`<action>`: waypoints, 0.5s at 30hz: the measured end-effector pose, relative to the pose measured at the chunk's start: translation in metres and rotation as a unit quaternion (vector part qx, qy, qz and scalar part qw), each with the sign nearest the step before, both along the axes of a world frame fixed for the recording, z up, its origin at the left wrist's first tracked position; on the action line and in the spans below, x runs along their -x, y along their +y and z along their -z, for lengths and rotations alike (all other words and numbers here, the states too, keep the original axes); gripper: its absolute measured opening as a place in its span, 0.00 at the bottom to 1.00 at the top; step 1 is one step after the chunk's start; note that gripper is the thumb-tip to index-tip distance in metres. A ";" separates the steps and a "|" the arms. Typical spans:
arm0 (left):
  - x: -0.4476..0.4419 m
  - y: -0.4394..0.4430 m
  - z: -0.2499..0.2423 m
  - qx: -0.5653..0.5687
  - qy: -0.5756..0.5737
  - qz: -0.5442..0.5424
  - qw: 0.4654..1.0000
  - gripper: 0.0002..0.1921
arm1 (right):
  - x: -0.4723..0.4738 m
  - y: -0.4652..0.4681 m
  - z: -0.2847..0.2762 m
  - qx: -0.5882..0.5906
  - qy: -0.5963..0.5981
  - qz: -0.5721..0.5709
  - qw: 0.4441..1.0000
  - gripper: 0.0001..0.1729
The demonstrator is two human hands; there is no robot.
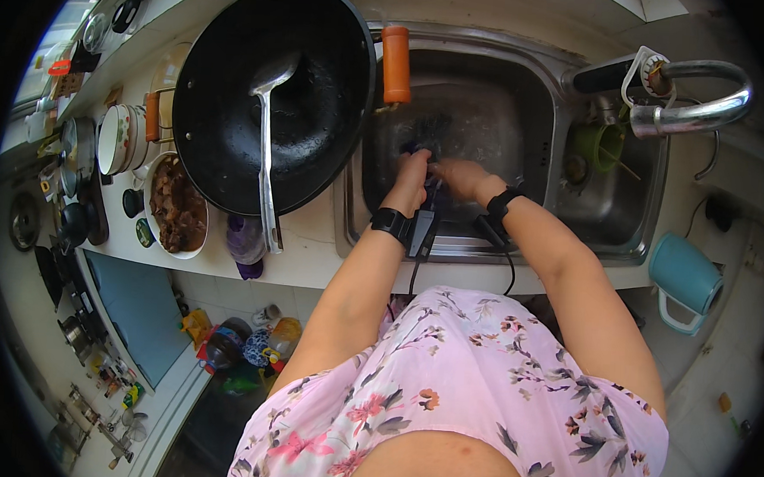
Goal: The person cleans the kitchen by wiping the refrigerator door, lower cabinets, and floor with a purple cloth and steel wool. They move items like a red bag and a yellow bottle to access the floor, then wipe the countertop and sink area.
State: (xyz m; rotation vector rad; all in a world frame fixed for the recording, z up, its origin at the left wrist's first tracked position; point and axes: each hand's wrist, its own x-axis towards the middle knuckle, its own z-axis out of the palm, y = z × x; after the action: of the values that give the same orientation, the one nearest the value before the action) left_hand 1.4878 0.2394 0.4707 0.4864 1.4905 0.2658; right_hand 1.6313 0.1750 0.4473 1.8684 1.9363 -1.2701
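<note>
Both of my hands are over the large stainless-steel sink basin (479, 107), close together. My left hand (413, 175) is held low with its fingers pointing into the basin. My right hand (461, 176) reaches in from the other side, its fingers bent towards the left hand. A small dark purplish thing (414, 144) shows at the left fingertips; what it is cannot be made out. Whether either hand grips it is hidden by the fingers. Each wrist wears a black strap with a cabled device.
A black wok (236, 56) with a metal spatula (265, 142) overlaps the sink's left rim. Left of it stand a bowl of meat stew (179, 208) and stacked bowls (118, 139). The faucet (693, 119) arches over the smaller basin, which holds a green cup (599, 147). A blue pitcher (684, 277) is rightmost.
</note>
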 end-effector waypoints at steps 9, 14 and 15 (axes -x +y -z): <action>0.004 -0.004 -0.016 -0.184 0.159 0.684 0.687 0.23 | -0.009 -0.013 0.010 -0.049 -0.167 -0.102 0.979 0.16; 0.009 -0.001 -0.025 -0.106 0.162 0.685 0.702 0.24 | -0.021 -0.008 0.006 -0.082 -0.131 -0.030 0.987 0.18; 0.011 -0.003 -0.024 -0.116 0.168 0.664 0.719 0.23 | -0.020 -0.008 0.003 -0.084 -0.142 -0.001 0.986 0.18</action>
State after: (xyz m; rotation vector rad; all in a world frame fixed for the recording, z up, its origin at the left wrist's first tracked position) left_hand 1.4769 0.2365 0.4944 1.7417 1.0899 -0.8388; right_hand 1.6517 0.1671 0.4439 1.9963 1.9389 -0.8052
